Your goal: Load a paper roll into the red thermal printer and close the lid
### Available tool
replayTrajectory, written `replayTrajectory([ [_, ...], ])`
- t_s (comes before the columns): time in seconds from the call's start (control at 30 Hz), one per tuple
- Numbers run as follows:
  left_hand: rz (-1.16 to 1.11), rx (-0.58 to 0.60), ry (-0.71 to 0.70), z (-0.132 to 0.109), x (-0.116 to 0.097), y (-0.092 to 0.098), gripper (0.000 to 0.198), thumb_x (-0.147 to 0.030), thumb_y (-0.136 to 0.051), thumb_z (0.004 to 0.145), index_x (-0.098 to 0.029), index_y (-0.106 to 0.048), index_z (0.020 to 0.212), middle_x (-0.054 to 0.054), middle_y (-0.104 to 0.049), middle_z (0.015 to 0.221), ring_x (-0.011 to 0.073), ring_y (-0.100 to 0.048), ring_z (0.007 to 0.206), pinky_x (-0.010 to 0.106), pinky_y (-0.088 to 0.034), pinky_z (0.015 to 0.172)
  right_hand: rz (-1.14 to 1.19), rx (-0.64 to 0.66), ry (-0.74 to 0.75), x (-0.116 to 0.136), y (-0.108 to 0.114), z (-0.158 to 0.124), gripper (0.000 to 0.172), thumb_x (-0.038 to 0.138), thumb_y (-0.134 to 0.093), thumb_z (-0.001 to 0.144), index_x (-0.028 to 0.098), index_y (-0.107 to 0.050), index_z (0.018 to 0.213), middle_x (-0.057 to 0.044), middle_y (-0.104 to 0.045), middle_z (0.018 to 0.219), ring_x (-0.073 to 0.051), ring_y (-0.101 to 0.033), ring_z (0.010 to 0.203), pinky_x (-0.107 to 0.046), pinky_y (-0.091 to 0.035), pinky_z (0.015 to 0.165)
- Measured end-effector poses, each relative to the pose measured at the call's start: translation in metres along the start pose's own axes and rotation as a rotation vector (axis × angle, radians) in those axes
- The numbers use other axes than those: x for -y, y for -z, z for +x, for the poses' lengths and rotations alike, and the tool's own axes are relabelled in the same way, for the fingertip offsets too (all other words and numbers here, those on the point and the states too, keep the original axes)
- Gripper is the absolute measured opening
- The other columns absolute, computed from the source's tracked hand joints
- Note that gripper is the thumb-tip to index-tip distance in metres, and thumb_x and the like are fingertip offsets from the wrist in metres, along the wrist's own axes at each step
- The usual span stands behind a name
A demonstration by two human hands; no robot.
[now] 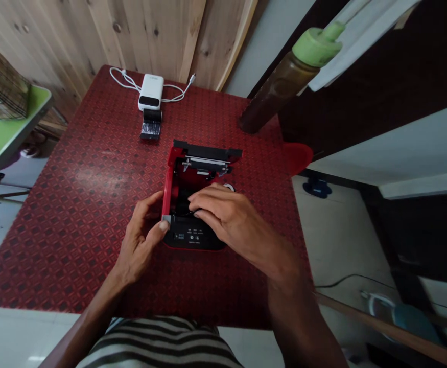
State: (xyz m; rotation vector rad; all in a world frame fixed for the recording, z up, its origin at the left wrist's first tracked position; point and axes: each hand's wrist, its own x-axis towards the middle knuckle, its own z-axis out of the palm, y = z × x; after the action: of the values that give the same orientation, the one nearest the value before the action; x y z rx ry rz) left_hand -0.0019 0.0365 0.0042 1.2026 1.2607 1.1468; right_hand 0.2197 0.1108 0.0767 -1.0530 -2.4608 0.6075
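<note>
A small red and black printer stands on the table with its lid raised and its inside showing. My left hand holds the printer's left side, thumb on the grey front corner and fingers along the outer wall. Reaching over from the right, my right hand has its fingertips pinched together inside the compartment. A dark cylindrical part lies in there beside those fingertips. What the right fingers pinch is hidden. Under the lid a metal bar and a roller show.
The red patterned table carries a white power bank with a white cable, and a black roll of film before it. A tall brown bottle with a green cap stands at the back right. Left is a green table.
</note>
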Motion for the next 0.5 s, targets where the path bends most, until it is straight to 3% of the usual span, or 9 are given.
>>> replayTrajectory([
  [0.13, 0.028, -0.068, -0.028, 0.021, -0.018, 0.003, 0.062, -0.064, -0.07, 0.107, -0.024, -0.068, 0.154, 0.016, -0.072, 0.157, 0.0387, -0.069, 0.145, 0.06, -0.057, 0.12, -0.056, -0.163, 0.008, 0.009, -0.001, -0.015, 0.024, 0.007, -0.065, 0.111, 0.024, -0.07, 0.095, -0.003, -0.079, 0.096, -0.021, -0.072, 0.089, -0.038, -0.062, 0.086],
  [0.3, 0.093, -0.182, -0.242, 0.084, -0.042, -0.001, 0.061, -0.071, -0.066, 0.108, -0.027, -0.074, 0.149, 0.013, -0.073, 0.154, 0.0359, -0.067, 0.145, 0.055, -0.052, 0.124, -0.167, -0.315, 0.014, 0.02, -0.01, -0.029, 0.026, 0.005, -0.064, 0.111, 0.024, -0.066, 0.094, -0.003, -0.075, 0.088, -0.021, -0.069, 0.084, -0.038, -0.061, 0.082],
  [0.4, 0.079, -0.174, -0.261, 0.109, -0.051, -0.008, 0.054, -0.072, -0.062, 0.11, -0.024, -0.084, 0.118, 0.009, -0.08, 0.124, 0.0314, -0.074, 0.126, 0.049, -0.056, 0.115, -0.241, -0.363, 0.025, 0.025, -0.016, -0.037, 0.028, 0.0, -0.064, 0.109, 0.025, -0.067, 0.096, -0.003, -0.076, 0.087, -0.021, -0.072, 0.085, -0.036, -0.062, 0.08],
  [0.5, 0.054, -0.175, -0.243, 0.107, -0.055, -0.013, 0.044, -0.063, -0.068, 0.109, -0.023, -0.08, 0.096, 0.007, -0.081, 0.11, 0.0282, -0.075, 0.118, 0.044, -0.058, 0.109, -0.31, -0.418, 0.014, 0.031, -0.022, -0.045, 0.024, 0.001, -0.066, 0.108, 0.024, -0.07, 0.104, -0.006, -0.082, 0.098, -0.022, -0.076, 0.093, -0.037, -0.066, 0.085],
])
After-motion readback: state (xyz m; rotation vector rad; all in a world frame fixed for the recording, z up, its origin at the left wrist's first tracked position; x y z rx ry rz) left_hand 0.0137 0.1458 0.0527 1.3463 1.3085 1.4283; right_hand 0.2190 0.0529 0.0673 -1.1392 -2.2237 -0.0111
